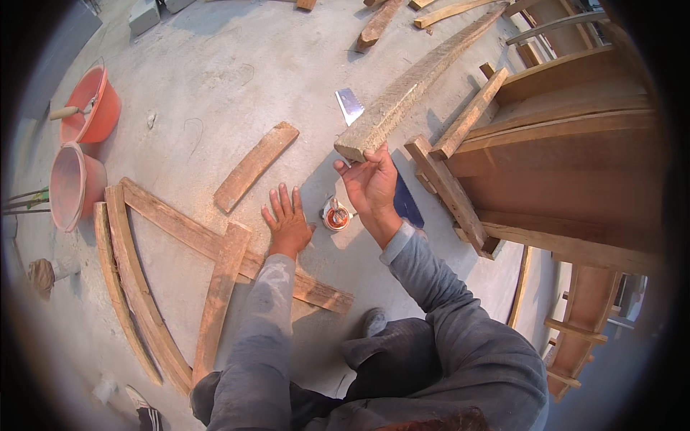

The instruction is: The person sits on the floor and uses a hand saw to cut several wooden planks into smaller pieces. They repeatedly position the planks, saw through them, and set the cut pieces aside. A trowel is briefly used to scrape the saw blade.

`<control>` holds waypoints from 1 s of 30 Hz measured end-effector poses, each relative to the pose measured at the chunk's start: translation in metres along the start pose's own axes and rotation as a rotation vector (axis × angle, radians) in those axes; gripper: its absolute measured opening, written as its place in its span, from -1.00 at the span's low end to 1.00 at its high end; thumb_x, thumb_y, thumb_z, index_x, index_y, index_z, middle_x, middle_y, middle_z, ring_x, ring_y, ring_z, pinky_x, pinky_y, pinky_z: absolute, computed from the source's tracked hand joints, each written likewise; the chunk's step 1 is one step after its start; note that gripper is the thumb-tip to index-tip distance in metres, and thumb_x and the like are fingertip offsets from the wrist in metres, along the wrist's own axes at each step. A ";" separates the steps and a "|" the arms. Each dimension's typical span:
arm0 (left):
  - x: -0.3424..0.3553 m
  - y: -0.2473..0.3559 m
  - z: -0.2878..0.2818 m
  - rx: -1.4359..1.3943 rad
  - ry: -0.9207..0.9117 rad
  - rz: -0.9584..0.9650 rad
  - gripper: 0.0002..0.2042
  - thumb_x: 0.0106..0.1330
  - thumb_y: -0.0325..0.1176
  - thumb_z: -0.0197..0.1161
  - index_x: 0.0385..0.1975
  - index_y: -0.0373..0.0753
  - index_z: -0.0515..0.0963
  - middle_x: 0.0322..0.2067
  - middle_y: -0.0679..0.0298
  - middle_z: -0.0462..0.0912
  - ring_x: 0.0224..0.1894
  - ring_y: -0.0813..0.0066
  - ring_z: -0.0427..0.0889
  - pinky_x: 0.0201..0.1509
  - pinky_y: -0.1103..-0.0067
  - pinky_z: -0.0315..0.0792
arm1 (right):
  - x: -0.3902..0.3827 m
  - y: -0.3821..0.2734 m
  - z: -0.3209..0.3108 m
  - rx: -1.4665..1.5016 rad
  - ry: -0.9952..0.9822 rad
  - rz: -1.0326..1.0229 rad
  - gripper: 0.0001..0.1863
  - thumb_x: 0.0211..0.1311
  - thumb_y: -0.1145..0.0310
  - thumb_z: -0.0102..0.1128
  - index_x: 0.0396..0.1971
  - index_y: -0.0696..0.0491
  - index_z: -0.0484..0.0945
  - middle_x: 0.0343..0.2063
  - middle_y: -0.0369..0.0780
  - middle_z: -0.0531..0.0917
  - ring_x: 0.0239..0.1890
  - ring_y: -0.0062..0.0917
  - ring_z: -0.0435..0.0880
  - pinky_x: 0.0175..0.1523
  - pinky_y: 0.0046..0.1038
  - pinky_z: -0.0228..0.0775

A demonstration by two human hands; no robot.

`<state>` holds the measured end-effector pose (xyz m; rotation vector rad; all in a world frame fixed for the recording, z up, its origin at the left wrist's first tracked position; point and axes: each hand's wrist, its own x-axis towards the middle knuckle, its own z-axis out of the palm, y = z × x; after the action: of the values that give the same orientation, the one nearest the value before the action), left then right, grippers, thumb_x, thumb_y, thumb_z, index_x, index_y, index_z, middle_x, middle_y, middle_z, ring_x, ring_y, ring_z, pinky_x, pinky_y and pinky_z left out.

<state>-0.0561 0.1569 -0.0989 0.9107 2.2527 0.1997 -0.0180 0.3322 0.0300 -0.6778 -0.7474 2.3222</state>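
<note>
My right hand [370,188] grips the near end of a long, rough wooden beam [424,79], fingers at its edge. The beam runs away toward the far right. My left hand [290,226] is open, fingers spread, over the concrete floor; I cannot tell whether it presses on it. Between my hands stands a small round container [336,215] with something red inside. A short board [255,167] lies just beyond my left hand. A shiny, flat blade-like piece [350,105] lies left of the beam. Beside my right wrist is a dark blue flat piece [407,201], partly hidden.
Several loose boards [215,298] lie crossed at the left and near my legs. Two orange buckets [104,115] stand at the far left, one holding a wooden-handled tool [68,112]. Wooden formwork [560,172] rises at the right. A shoe [147,413] shows at lower left.
</note>
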 end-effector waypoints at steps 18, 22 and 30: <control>-0.232 -0.129 -0.170 -0.187 0.046 0.094 -0.31 -0.15 -0.10 0.44 -0.02 -0.42 0.48 -0.22 -0.13 0.67 -0.12 -0.03 0.68 -0.03 0.28 0.51 | -0.237 0.143 0.053 -0.996 -0.932 0.483 -0.61 0.28 0.41 0.15 0.09 0.21 0.55 -0.10 -0.09 0.68 -0.04 -0.31 0.69 0.14 -0.26 0.52; -0.309 -0.237 -0.163 -0.042 0.165 -0.141 -0.28 -0.14 -0.17 0.45 0.11 -0.28 0.42 -0.15 -0.14 0.66 -0.06 -0.15 0.64 0.00 0.22 0.49 | -0.215 0.116 0.016 -1.450 -1.155 0.187 -0.53 0.24 0.45 0.19 0.16 0.21 0.49 0.01 0.03 0.62 0.07 -0.19 0.64 0.18 -0.25 0.48; -0.393 -0.329 -0.062 0.207 0.945 -0.226 -0.32 0.03 -0.39 0.48 0.23 -0.24 0.41 0.09 -0.02 0.57 0.15 -0.05 0.54 0.26 0.26 0.44 | -0.192 0.127 0.047 -1.617 -1.613 -0.351 -0.52 0.14 0.53 0.21 0.12 0.19 0.47 0.02 -0.01 0.56 0.01 -0.12 0.61 0.12 -0.19 0.50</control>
<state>-0.0762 -0.3402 0.0374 0.7261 3.2776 0.3497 0.0373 0.1038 0.0352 1.0168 -3.0274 0.9888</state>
